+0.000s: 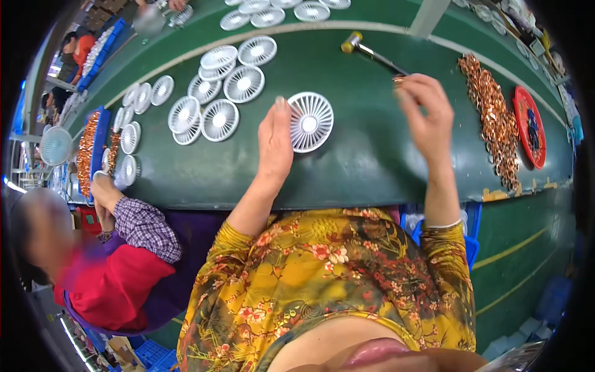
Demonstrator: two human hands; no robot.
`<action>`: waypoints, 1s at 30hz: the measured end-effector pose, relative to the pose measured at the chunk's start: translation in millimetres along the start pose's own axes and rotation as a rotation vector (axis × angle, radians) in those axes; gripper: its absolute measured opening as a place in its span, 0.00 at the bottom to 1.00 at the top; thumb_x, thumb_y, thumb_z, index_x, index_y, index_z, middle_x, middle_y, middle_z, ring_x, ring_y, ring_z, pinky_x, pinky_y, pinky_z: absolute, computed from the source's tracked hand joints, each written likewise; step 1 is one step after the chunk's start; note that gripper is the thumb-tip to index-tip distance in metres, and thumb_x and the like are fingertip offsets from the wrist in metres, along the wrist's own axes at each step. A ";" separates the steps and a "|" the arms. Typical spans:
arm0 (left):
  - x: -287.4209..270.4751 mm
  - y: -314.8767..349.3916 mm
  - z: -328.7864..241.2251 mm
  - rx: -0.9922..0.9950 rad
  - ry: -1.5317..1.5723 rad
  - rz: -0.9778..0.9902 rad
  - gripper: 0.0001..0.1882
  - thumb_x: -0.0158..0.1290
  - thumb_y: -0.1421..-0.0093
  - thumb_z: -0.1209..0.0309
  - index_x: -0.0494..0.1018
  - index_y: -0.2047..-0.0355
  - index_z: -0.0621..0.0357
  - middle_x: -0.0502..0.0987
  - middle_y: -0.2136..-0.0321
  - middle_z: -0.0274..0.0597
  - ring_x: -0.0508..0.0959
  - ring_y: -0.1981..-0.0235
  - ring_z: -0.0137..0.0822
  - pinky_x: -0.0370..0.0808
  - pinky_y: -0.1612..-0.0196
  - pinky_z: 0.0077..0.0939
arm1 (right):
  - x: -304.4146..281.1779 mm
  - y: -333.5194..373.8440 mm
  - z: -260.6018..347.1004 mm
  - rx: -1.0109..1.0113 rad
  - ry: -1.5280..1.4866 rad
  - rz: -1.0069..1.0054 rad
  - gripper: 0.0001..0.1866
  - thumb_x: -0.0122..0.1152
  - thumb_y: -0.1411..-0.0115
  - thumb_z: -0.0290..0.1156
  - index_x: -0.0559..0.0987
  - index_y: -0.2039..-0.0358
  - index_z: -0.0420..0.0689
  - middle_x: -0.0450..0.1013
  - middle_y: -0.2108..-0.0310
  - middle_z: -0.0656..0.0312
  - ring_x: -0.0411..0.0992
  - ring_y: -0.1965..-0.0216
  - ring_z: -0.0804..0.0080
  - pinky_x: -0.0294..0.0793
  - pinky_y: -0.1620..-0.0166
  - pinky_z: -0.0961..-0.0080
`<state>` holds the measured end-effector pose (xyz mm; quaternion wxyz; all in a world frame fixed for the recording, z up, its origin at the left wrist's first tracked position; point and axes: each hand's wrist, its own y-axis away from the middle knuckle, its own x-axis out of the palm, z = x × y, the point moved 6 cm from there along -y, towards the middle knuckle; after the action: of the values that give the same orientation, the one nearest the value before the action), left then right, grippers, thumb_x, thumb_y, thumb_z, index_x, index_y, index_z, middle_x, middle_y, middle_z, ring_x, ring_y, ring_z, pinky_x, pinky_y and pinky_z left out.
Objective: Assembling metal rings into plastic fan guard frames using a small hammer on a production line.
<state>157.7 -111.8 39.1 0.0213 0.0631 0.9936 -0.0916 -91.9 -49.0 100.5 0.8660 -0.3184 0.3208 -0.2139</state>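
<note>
A round white slotted cover [312,123] with radiating ribs is in front of me, tilted up towards me. My left hand [276,139] is closed on its left edge, fingertips upward. To the right, my right hand [429,115] is raised over the bench, thumb and fingers pinched around a small copper-coloured part [398,79]; fingers partly hide its shape. Just beyond those fingers lies a hammer [378,57] with a yellowish head and dark handle, the handle's end passing behind my fingers.
Several similar white covers [244,83] are grouped on the green bench [365,167], left of centre. A long pile of copper-coloured parts [493,118] lies at right beside a red tray [532,127]. On my left, a co-worker in red [124,279] reaches towards a blue bin [102,133].
</note>
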 end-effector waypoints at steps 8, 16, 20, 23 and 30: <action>35.1 9.2 -7.6 -0.126 0.278 0.110 0.25 0.35 0.29 0.52 0.68 0.70 0.61 0.69 0.74 0.30 0.65 0.72 0.20 0.66 0.66 0.18 | 41.6 41.9 69.4 -0.182 0.000 0.055 0.10 0.71 0.56 0.23 0.81 0.71 0.43 0.75 0.72 0.62 0.74 0.72 0.66 0.74 0.70 0.73; 36.7 24.6 -3.8 -0.032 0.183 0.175 0.19 0.40 0.29 0.58 0.70 0.65 0.63 0.71 0.73 0.32 0.68 0.69 0.22 0.68 0.62 0.18 | 57.7 49.6 74.0 -0.144 0.116 0.129 0.08 0.69 0.52 0.24 0.76 0.74 0.41 0.75 0.75 0.60 0.72 0.75 0.63 0.71 0.71 0.71; 37.3 26.8 -4.3 0.002 0.166 0.155 0.17 0.43 0.30 0.59 0.71 0.62 0.63 0.73 0.71 0.35 0.71 0.68 0.24 0.70 0.61 0.20 | 64.9 55.1 66.7 -0.152 0.179 0.136 0.07 0.66 0.49 0.28 0.75 0.72 0.44 0.70 0.77 0.61 0.70 0.76 0.63 0.70 0.74 0.68; 40.8 25.6 -2.1 0.061 0.010 0.171 0.16 0.44 0.31 0.60 0.70 0.59 0.63 0.75 0.69 0.38 0.72 0.67 0.26 0.71 0.62 0.23 | 68.3 55.4 59.2 -0.095 0.237 0.173 0.06 0.65 0.48 0.29 0.75 0.72 0.44 0.69 0.77 0.60 0.69 0.76 0.62 0.70 0.73 0.66; 49.2 21.9 5.1 -0.065 0.133 0.248 0.14 0.45 0.32 0.66 0.69 0.53 0.64 0.75 0.63 0.38 0.73 0.62 0.26 0.72 0.57 0.22 | 55.4 58.9 52.5 0.008 0.270 -0.025 0.11 0.67 0.51 0.35 0.79 0.66 0.47 0.74 0.61 0.63 0.70 0.55 0.60 0.61 0.47 0.58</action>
<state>111.9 -85.4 27.5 -0.0313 0.1905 0.9798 -0.0517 -6.9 -17.5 67.8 0.8134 -0.2875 0.4295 -0.2670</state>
